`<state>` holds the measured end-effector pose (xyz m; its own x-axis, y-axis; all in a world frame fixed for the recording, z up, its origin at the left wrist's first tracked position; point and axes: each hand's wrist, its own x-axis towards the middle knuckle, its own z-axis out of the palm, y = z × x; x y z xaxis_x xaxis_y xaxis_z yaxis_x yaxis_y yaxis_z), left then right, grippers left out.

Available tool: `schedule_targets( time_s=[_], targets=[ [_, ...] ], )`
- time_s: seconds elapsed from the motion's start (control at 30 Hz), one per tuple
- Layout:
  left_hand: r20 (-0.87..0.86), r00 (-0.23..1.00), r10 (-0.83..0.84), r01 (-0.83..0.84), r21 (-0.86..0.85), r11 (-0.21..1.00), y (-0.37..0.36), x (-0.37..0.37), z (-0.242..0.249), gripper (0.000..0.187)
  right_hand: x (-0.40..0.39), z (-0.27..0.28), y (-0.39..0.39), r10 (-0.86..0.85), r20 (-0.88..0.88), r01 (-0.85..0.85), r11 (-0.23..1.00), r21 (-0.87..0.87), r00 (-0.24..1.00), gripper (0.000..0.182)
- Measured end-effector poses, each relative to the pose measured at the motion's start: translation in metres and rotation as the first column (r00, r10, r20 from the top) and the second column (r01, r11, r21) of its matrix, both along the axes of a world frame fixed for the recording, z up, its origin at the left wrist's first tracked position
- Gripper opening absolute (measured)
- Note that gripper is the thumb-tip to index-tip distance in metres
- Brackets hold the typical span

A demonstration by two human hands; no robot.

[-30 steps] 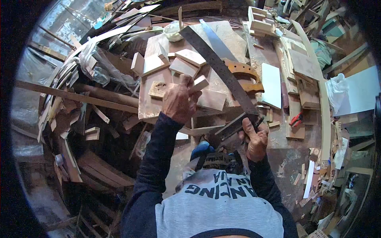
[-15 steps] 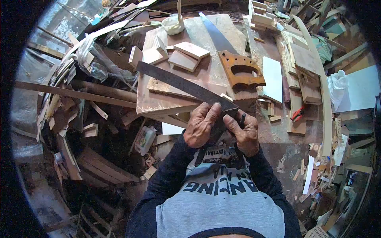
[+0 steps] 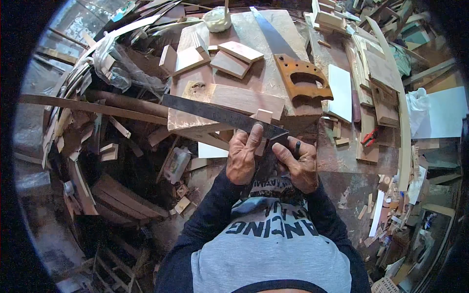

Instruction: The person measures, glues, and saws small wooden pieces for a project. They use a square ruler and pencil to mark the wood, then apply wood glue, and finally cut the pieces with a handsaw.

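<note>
A dark steel square (image 3: 210, 111) is held in front of the workbench, its long blade slanting up to the left and its corner near my right hand. My left hand (image 3: 242, 158) is closed, its thumb pressed on the blade; a small wooden block (image 3: 264, 115) shows just behind the blade beside that thumb. Around the corner end of the square, my right hand (image 3: 300, 163) is closed with its thumb on the metal. A small black item (image 3: 297, 146) shows at its fingers, too small to name. Beyond the hands lies a handsaw (image 3: 304, 80) with a wooden handle.
On the workbench (image 3: 195, 128) are a flat board (image 3: 246, 100), several small wood pieces (image 3: 229, 64) and a pale bowl (image 3: 216, 20) with a stick. To the right lie a white panel (image 3: 339, 93), red-handled pliers (image 3: 370, 137) and stacked boards. Wood scraps crowd the floor.
The square's long blade has dropped lower and lies flatter in view. The small wooden block now shows more above the blade, beside my left thumb. Both hands keep their hold.
</note>
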<state>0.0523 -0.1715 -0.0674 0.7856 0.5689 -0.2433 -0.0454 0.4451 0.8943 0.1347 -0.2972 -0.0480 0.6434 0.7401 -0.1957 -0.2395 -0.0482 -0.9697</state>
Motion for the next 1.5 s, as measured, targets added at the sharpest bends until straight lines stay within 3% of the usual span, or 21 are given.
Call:
schedule_targets(
  time_s=[0.1, 0.2, 0.3, 0.7, 0.9, 1.1, 1.4, 1.5],
  targets=[
    [0.023, 1.000, 0.011, -0.011, -0.020, 1.000, -0.006, -0.001, 0.015, 0.027, -0.002, 0.001, 0.000, 0.003, -0.017, -0.003, 1.000, 0.020, 1.000, 0.016],
    [-0.039, 0.999, -0.033, 0.038, 0.111, 0.993, -0.003, -0.005, -0.004, 0.031, -0.003, 0.000, 0.000, -0.002, -0.021, 0.002, 1.000, 0.024, 1.000, 0.016],
    [-0.049, 0.998, -0.030, 0.035, 0.106, 0.994, -0.009, -0.008, 0.002, 0.030, -0.001, -0.004, -0.001, -0.005, -0.012, 0.005, 1.000, 0.003, 1.000, 0.016],
    [0.015, 0.997, 0.071, -0.073, 0.180, 0.981, -0.023, -0.003, -0.003, 0.024, 0.000, -0.007, -0.004, 0.013, -0.044, -0.014, 0.999, -0.032, 0.999, 0.015],
    [-0.067, 0.996, 0.062, -0.043, 0.251, 0.967, -0.021, -0.007, 0.005, 0.023, -0.001, -0.009, -0.007, 0.046, -0.009, -0.046, 0.999, -0.007, 0.999, 0.015],
    [0.026, 0.991, 0.129, -0.132, 0.177, 0.975, -0.023, -0.004, -0.009, 0.027, -0.001, -0.008, -0.007, 0.059, -0.001, -0.059, 0.998, 0.003, 0.998, 0.015],
    [-0.097, 0.985, 0.140, -0.112, 0.250, 0.962, -0.025, -0.005, -0.015, 0.029, 0.000, -0.011, -0.010, 0.060, -0.027, -0.061, 0.998, -0.023, 0.998, 0.016],
    [-0.063, 0.987, 0.146, -0.130, 0.208, 0.969, -0.026, -0.003, -0.013, 0.028, 0.000, -0.011, -0.011, 0.052, -0.029, -0.053, 0.999, -0.011, 0.998, 0.017]
  ],
)
